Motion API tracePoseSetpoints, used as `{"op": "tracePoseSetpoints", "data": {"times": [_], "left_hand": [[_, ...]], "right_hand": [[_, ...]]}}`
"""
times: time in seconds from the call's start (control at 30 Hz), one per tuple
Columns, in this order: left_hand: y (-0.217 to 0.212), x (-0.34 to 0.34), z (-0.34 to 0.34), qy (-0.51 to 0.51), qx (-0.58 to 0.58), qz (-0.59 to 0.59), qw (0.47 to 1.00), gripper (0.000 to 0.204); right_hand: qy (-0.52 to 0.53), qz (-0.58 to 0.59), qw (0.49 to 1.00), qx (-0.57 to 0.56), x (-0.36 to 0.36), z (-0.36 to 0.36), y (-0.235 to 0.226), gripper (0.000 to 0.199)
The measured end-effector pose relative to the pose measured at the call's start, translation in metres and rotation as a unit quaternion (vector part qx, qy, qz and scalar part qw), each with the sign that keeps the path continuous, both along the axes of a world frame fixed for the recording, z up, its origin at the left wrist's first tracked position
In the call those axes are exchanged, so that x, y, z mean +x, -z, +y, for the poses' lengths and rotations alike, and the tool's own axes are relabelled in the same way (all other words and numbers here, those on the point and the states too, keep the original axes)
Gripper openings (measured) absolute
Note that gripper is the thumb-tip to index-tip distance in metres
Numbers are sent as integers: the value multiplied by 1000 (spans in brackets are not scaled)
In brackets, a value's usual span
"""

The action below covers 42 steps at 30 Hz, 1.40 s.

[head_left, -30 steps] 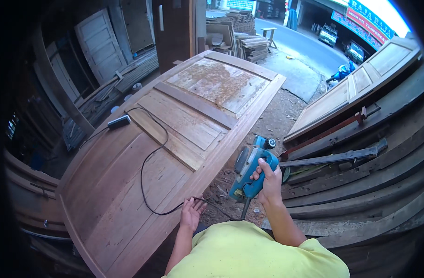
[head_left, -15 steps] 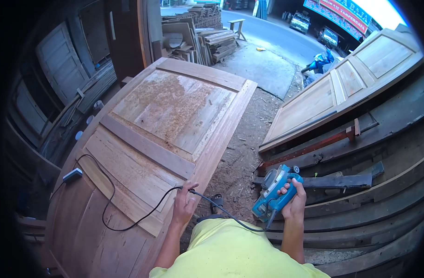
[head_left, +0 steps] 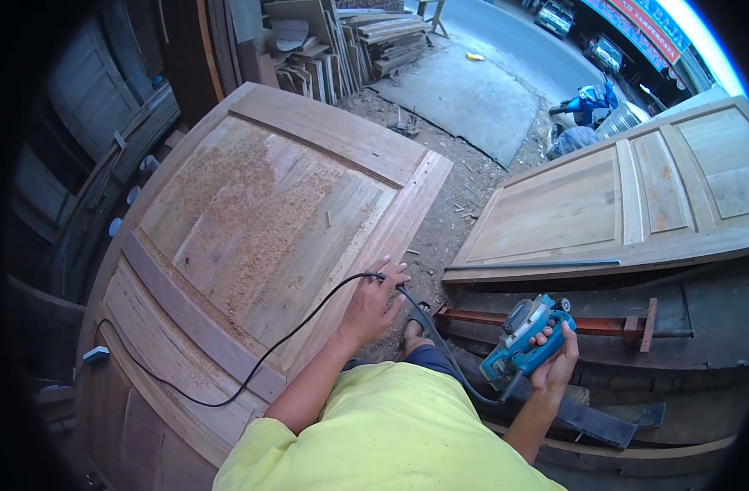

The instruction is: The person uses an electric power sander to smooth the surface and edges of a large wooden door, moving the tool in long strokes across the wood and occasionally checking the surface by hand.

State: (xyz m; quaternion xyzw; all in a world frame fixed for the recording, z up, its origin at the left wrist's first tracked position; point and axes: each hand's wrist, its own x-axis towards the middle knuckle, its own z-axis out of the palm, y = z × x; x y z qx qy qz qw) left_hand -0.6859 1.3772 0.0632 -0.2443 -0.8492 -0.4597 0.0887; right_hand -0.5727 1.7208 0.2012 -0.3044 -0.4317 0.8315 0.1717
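My right hand is wrapped round the rear handle of a teal electric hand planer, held in the air to the right of my body. Its black power cord loops down from the tool and runs up through the fingers of my left hand. Those fingers are partly spread, with the cord caught between them. That hand is over the right edge of a large panelled wooden door lying flat. Wood shavings cover much of the door's far panel, and the cord trails across the nearer part.
A small blue-and-white block lies on the door's left side. Another panelled door leans at the right, above a red metal clamp bar and dark boards. Stacked planks stand at the back. A motorbike is parked by the road.
My body has moved forward along the door. The left hand has gone farther up its right edge, drawing the cord along; the planer stays in my right hand.
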Motion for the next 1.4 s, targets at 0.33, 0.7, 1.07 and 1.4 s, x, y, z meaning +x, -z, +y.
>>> {"op": "tracePoseSetpoints", "data": {"times": [0.33,0.7,1.07,1.4], "left_hand": [[66,-169,103,-65,-185,-18,980,51],[109,-285,158,-210,-229,-123,943,55],[69,-346,190,-448,-1,-177,876,46],[64,-516,320,-434,353,-231,796,75]], "right_hand": [[-219,-86,953,191,-284,80,25,25],[-424,-68,773,466,-544,31,27,30],[-633,129,597,475,-753,-51,39,43],[-762,437,299,372,-866,-94,21,56]]}}
